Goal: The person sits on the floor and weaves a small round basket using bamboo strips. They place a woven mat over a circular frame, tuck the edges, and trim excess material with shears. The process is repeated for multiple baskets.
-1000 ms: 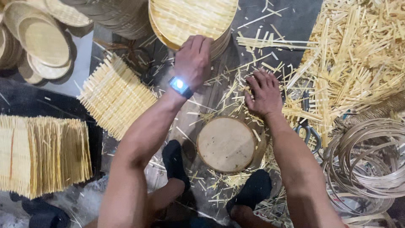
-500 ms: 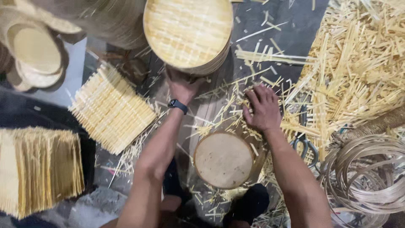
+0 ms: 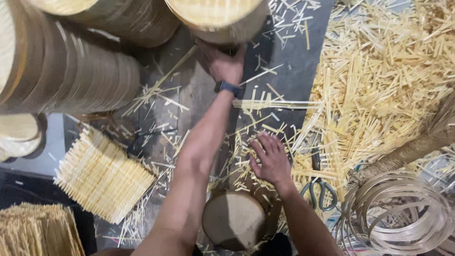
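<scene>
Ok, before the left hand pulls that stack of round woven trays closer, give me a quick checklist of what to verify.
1. Left hand on the near edge of the tray stack: ok, though how firmly the fingers grip is hidden.
2. Right hand free: ok, it rests flat on the bamboo strips, holding nothing.
3. Floor between stack and wooden block: not ok, loose strips lie scattered.
4. Scissors out of the way: ok, right of the right hand.
5. Stack stability: cannot tell, top cropped.
</scene>
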